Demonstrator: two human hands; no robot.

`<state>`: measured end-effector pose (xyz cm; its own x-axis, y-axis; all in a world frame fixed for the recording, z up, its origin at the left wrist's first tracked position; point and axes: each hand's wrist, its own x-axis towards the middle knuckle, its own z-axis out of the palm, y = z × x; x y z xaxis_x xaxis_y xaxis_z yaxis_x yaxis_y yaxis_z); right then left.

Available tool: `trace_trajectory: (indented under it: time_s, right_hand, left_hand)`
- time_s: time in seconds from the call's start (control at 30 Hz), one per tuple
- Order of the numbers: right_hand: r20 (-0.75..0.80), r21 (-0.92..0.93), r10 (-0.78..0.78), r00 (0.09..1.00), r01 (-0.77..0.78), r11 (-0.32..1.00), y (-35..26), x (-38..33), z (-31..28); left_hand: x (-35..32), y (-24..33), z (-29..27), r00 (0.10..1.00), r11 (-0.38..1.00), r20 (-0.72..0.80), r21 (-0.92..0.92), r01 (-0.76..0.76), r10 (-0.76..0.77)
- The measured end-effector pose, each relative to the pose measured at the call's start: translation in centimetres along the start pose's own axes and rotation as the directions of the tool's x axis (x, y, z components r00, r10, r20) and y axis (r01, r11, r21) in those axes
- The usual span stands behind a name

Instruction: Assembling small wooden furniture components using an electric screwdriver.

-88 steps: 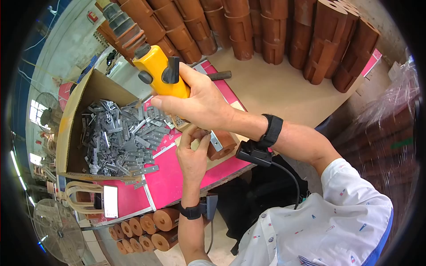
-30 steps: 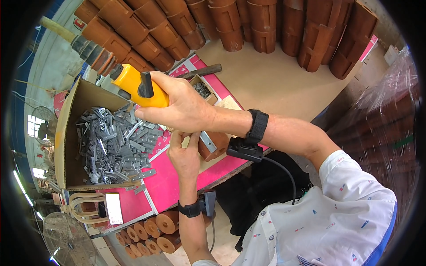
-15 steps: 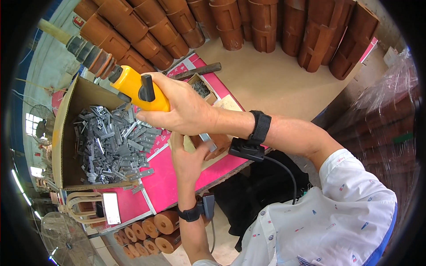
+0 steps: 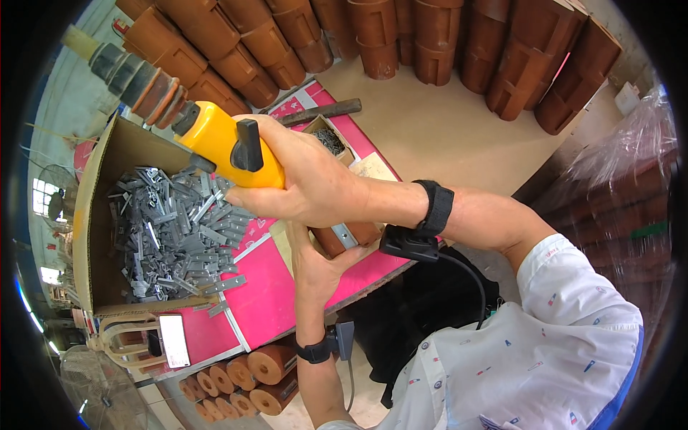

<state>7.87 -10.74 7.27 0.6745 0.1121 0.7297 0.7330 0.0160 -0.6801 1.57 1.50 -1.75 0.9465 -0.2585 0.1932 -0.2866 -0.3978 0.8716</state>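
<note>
My right hand is wrapped round a yellow power tool with a black lever and a dark ribbed fitting at its upper end. Its lower end is hidden behind my hand. Below it, my left hand grips a reddish-brown block, with the thumb along its near side. Across the block lies a grey metal strip with a hole in it. My right forearm covers part of the block. To the left, a cardboard box lies with many loose metal strips spilling toward my hands.
A small box of screws or nails and a dark bar lie beyond my right hand on the pink-topped table. Stacked brown cylinders line the far side. A phone stands at the near left, with brown rolls below the table.
The metal strip now sits flat across the brown block, where before my left fingers held it at the block's edge. My left thumb has spread along the block. The tool stays raised.
</note>
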Motion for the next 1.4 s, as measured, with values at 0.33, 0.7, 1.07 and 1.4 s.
trace_trajectory:
  time_s: [0.33,0.7,1.07,1.4]
  right_hand:
    - [0.01,0.015,0.007,1.0,-0.007,1.0,0.5,-0.2,0.0]
    - [0.03,0.056,0.054,0.998,-0.056,0.997,0.5,-0.7,-0.7]
    - [-0.027,0.095,0.027,0.999,-0.024,0.995,0.7,-1.0,-0.9]
    - [-0.013,0.106,0.049,0.999,-0.048,0.993,0.4,-0.9,-0.6]
  left_hand:
    - [0.1,0.6,-0.2,0.999,0.998,0.028,-0.049,0.027,-0.026]
    - [0.3,-0.2,-0.6,0.998,0.995,0.057,-0.095,0.018,-0.012]
    - [7.4,-3.3,-4.1,0.993,0.905,-0.079,0.422,-0.046,0.087]
    - [12.9,-3.3,-3.1,0.98,0.905,-0.097,0.409,-0.118,0.171]
